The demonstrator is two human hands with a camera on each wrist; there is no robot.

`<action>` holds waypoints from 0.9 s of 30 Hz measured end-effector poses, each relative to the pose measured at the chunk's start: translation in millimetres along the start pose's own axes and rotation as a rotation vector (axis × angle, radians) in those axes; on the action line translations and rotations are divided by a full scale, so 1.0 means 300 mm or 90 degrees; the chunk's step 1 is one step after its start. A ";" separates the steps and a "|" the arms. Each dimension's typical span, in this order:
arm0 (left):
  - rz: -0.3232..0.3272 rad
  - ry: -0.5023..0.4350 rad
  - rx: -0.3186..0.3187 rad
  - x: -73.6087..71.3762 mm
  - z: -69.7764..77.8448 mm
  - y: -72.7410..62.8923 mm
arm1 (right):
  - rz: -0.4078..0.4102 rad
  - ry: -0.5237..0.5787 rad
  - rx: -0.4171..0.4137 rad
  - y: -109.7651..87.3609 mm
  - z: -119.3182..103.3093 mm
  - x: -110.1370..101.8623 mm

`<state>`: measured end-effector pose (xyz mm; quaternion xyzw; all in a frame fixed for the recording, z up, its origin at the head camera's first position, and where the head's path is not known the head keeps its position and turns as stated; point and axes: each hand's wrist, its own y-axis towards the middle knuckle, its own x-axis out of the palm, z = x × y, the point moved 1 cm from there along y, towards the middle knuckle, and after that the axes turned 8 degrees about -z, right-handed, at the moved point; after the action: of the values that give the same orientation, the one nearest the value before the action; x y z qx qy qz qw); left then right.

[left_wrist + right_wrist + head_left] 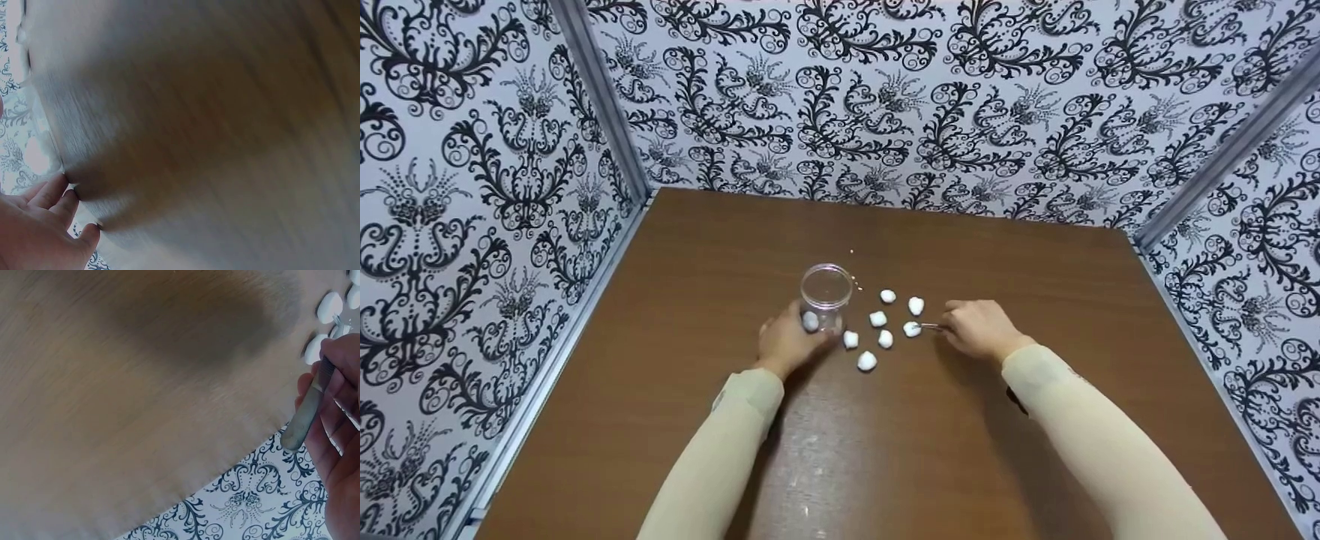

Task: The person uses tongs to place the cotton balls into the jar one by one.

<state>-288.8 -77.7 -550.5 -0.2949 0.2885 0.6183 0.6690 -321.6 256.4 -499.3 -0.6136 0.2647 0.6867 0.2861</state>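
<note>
My left hand (791, 341) grips the lower part of a clear jar (826, 287) standing upright on the table. One cotton ball (810, 321) shows through its wall near the bottom. In my right hand (981, 328) is a pair of metal tweezers (306, 410), pinched between thumb and fingers with the tips pointing left. Those tips meet the nearest cotton ball (912, 329) at the right of the group. More cotton balls (878, 319) lie loose between the two hands. Fingertips of the left hand (50, 225) are down at the tabletop in the left wrist view.
The brown wooden table (720, 247) carries a few tiny white specks (856, 283) just right of the jar. Patterned black-and-white panels (885, 97) rise at the back and both sides, joined by grey metal posts (604, 97).
</note>
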 end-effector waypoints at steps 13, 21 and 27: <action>0.020 0.017 0.013 -0.003 0.007 -0.008 | 0.048 -0.003 -0.017 -0.021 0.035 -0.047; 0.023 0.016 0.020 -0.002 0.002 -0.006 | 0.101 -0.011 -0.043 -0.015 0.046 -0.108; 0.018 0.016 0.017 0.000 0.002 -0.007 | 0.108 -0.020 -0.045 0.023 0.032 -0.199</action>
<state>-286.6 -77.4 -550.0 -0.2894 0.3093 0.6198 0.6606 -328.1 254.3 -438.7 -0.5880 0.2869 0.7267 0.2095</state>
